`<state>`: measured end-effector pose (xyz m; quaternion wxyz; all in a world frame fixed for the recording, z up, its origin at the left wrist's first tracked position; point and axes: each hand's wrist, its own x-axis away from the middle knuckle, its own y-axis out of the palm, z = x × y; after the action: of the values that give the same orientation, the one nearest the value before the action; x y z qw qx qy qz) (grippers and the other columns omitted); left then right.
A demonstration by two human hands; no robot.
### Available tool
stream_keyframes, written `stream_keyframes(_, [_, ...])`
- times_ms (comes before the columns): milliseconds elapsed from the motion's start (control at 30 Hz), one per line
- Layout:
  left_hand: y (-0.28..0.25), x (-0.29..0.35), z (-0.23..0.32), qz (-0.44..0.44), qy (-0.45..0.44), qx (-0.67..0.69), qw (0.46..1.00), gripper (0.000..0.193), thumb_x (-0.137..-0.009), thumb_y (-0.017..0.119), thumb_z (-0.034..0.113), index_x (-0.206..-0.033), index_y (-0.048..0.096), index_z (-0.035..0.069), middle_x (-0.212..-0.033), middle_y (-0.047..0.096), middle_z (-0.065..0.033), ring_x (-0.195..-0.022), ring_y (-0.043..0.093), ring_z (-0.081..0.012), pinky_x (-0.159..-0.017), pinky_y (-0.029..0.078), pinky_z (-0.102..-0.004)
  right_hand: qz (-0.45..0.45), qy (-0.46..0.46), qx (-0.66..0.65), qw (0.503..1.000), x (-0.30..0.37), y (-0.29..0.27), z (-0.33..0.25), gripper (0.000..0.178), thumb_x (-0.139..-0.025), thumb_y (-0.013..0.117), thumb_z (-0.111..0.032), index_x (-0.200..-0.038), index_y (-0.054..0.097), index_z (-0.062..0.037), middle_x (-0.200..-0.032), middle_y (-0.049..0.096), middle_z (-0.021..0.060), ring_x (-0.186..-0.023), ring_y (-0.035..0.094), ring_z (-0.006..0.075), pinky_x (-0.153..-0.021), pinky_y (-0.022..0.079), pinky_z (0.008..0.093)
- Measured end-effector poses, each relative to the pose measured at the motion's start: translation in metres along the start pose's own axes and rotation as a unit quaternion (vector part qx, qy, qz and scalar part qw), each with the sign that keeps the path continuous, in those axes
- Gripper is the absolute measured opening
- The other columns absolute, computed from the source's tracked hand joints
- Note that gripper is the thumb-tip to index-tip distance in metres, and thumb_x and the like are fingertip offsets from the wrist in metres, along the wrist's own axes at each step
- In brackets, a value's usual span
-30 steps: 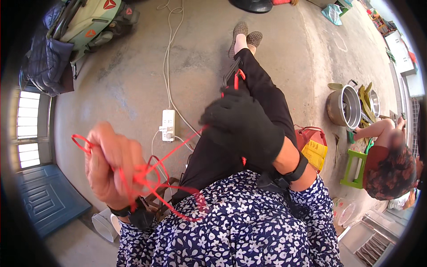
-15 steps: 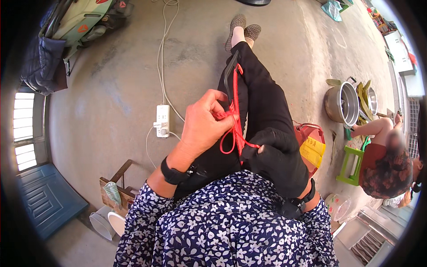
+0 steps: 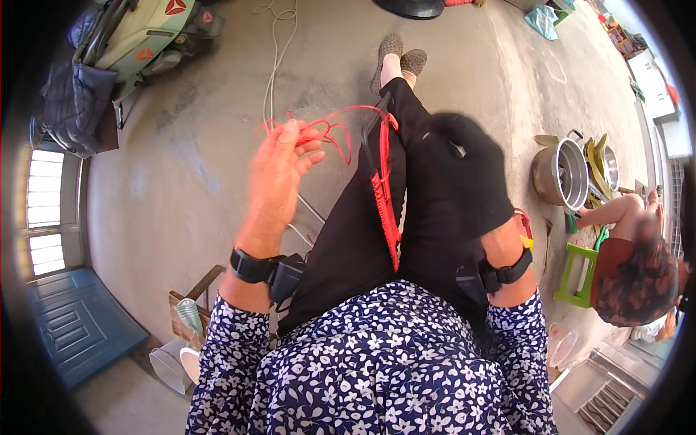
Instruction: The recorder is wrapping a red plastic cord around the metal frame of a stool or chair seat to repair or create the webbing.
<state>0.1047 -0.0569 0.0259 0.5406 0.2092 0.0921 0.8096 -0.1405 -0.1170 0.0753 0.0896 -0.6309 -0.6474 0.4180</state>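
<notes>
Bare, my left hand point(image 3: 279, 163) is raised over my left thigh, with thumb and fingers gripping a loose loop of red cord point(image 3: 341, 145). The cord runs across to the far end of a long narrow red braided strip point(image 3: 386, 210) lying along my lap. Beside that far end is a thin black curved piece point(image 3: 370, 130), which the cord passes over. My right hand point(image 3: 467, 174) wears a black glove and hovers above my right thigh, to the right of the strip. Motion blurs its fingers, so any grip is hidden.
Past my right leg stand a metal pot point(image 3: 562, 174) and a green stool point(image 3: 578, 275) near a seated person point(image 3: 631, 283). A pale cable point(image 3: 274, 80) crosses the floor at left. A scooter point(image 3: 148, 43) is at the far left; a wooden stool point(image 3: 190, 315) is nearer.
My left hand has moved left and away from the strip, drawing the cord out with it. My gloved right hand has risen from my lap and gone farther forward and right.
</notes>
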Motion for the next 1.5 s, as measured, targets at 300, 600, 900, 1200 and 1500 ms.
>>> stream_keyframes(300, [0.052, 0.029, -0.043, -0.104, -0.07, 0.002, 0.992, 0.048, -0.101, 0.04, 0.043, -0.121, 0.053, 0.002, -0.117, 0.06, -0.0107, -0.112, 0.056, -0.0216, -0.098, 0.043, -0.0344, -0.179, 0.018, -0.126, 0.976, 0.028, 0.068, 0.022, 0.022, -0.079, 0.065, -0.008, -0.101, 0.065, -0.0057, -0.082, 0.065, 0.0111, -0.073, 0.065, 0.025, -0.065, 0.05, 0.0332])
stream_keyframes(600, [0.023, 0.04, 0.007, -0.311, -0.179, 0.095, 0.929, 0.047, -0.1, 0.039, 0.043, -0.112, 0.054, 0.0, -0.116, 0.06, -0.0199, -0.098, 0.064, -0.0296, -0.079, 0.052, -0.0347, -0.117, 0.231, -0.386, 0.885, 0.025, -0.036, -0.013, 0.016, -0.087, 0.061, -0.01, -0.099, 0.063, -0.0015, -0.083, 0.065, 0.0052, -0.075, 0.063, 0.0148, -0.064, 0.049, 0.0285])
stream_keyframes(900, [0.02, 0.063, -0.002, -0.227, -0.263, 0.41, 0.843, 0.036, -0.097, 0.048, 0.041, -0.104, 0.055, 0.006, -0.084, 0.041, -0.0032, -0.075, 0.041, -0.0138, -0.048, 0.037, -0.0221, -0.113, 0.173, -0.432, 0.878, 0.072, -0.074, -0.04, 0.015, -0.09, 0.058, -0.012, -0.099, 0.062, -0.001, -0.083, 0.06, 0.0044, -0.074, 0.057, 0.0098, -0.062, 0.045, 0.0244])
stream_keyframes(1200, [-0.05, 0.107, 0.001, -0.144, -0.29, 0.15, 0.934, 0.038, -0.098, 0.05, 0.031, -0.121, 0.05, 0.002, -0.065, 0.043, -0.0016, -0.056, 0.04, -0.0108, -0.043, 0.034, -0.0208, -0.235, 0.362, -0.442, 0.786, 0.054, 0.03, 0.019, 0.017, -0.093, 0.058, -0.02, -0.087, 0.059, -0.0039, -0.068, 0.05, -0.0009, -0.053, 0.046, 0.0063, -0.048, 0.037, 0.0238])
stream_keyframes(1500, [-0.1, 0.133, 0.005, -0.159, -0.247, -0.057, 0.954, 0.02, -0.096, 0.054, 0.02, -0.101, 0.058, 0.001, -0.061, 0.051, 0.0003, -0.046, 0.034, -0.0067, -0.041, 0.028, -0.0215, -0.114, -0.195, -0.179, 0.958, 0.067, 0.06, 0.028, 0.015, -0.092, 0.06, -0.021, -0.085, 0.055, -0.0088, -0.062, 0.048, -0.0022, -0.048, 0.045, 0.0076, -0.045, 0.036, 0.024])
